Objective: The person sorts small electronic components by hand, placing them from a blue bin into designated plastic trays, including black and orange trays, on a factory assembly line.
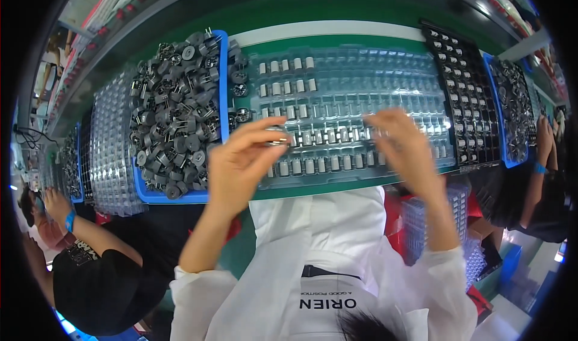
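Note:
My left hand (238,163) is over the left end of a clear plastic tray (385,88), thumb and fingertips closed round a small shiny metal part (280,137). My right hand (406,148) is smeared by motion above the tray's right half, its fingertips near the end of a row of small silver parts (325,136). That row runs between the two hands; whether either hand touches it is unclear. More silver cylindrical parts (322,164) sit in the nearest row of pockets, and others (288,88) fill the left ends of the farther rows.
To the left, a blue bin (223,70) is heaped with dark round components with metal pins (174,124). Stacked clear trays (111,142) stand beyond it. A black tray (475,100) with silver parts and another blue bin (495,94) lie right. Co-workers' arms (96,235) show at both sides.

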A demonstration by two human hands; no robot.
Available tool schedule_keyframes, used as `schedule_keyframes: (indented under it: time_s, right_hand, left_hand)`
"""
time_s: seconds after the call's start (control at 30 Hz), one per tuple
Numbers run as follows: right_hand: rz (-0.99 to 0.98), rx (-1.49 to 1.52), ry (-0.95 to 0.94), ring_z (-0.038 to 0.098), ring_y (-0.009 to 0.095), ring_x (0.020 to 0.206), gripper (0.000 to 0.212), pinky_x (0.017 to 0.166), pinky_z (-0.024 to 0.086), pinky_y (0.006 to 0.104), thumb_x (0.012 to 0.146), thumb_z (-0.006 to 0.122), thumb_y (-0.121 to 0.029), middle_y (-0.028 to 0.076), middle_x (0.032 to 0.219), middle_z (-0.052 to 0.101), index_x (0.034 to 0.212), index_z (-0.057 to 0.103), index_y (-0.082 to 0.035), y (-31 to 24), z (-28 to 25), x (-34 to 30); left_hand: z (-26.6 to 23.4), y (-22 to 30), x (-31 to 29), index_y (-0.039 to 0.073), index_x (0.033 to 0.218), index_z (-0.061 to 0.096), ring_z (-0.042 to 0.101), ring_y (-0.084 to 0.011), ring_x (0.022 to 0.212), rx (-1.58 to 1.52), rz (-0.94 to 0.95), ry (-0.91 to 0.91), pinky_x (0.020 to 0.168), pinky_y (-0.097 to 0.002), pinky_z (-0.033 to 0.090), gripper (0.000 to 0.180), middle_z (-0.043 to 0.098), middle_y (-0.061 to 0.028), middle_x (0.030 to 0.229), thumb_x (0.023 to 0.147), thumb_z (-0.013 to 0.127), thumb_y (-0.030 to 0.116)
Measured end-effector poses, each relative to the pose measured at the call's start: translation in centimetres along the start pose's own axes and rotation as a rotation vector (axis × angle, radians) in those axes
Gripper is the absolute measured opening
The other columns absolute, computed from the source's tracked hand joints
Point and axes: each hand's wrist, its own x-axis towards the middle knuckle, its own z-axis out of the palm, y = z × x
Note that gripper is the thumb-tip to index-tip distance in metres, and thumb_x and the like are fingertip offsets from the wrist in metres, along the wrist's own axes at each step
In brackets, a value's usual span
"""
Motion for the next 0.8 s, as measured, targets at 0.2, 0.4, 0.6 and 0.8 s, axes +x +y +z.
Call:
schedule_keyframes:
  time_s: [0.2, 0.4, 0.6, 0.8]
  right_hand:
    - [-0.1, -0.285, 0.184, 0.055, 0.022, 0.085, 0.036, 0.072, 0.046, 0.0321, 0.072, 0.071, 0.0, 0.008, 0.097, 0.056, 0.107, 0.066, -0.004, -1.4, 4.8, -1.2]
    - [-0.097, -0.151, 0.274, 0.057, 0.024, 0.087, 0.023, 0.073, 0.046, 0.0317, 0.072, 0.071, 0.002, 0.009, 0.098, 0.058, 0.093, 0.065, -0.001, -1.3, 5.2, -1.0]
    - [0.029, 0.283, 0.267, 0.063, 0.023, 0.089, 0.016, 0.073, 0.053, 0.0291, 0.077, 0.065, 0.009, 0.012, 0.103, 0.059, 0.091, 0.063, 0.002, -2.5, 4.5, -0.3]
    - [0.203, 0.595, 0.131, 0.064, 0.019, 0.094, 0.02, 0.076, 0.056, 0.0251, 0.079, 0.062, 0.012, 0.013, 0.104, 0.06, 0.097, 0.063, 0.005, -4.0, 2.5, -1.5]
  left_hand:
    - [4.4, -3.0, -0.1, -0.002, 0.101, 0.066, 0.063, -0.0166, 0.099, 0.219, 0.068, -0.024, 0.082, -0.0262, 0.053, 0.018, 0.058, -0.0138, 0.121, 0.083, 0.061, -0.005]
    - [4.2, -3.6, -0.1, -0.002, 0.101, 0.066, 0.062, -0.0161, 0.098, 0.132, 0.035, -0.007, 0.082, -0.0264, 0.053, 0.018, 0.059, -0.0141, 0.119, 0.084, 0.062, -0.004]
    - [4.4, -3.0, 0.1, -0.002, 0.101, 0.066, 0.062, -0.0154, 0.098, 0.044, 0.035, 0.002, 0.081, -0.026, 0.054, 0.019, 0.059, -0.0132, 0.119, 0.083, 0.063, -0.004]
    - [4.6, -2.5, -0.3, -0.002, 0.098, 0.067, 0.062, -0.0148, 0.097, 0.098, 0.039, -0.089, 0.08, -0.0261, 0.054, 0.016, 0.06, -0.0138, 0.118, 0.082, 0.063, -0.005]
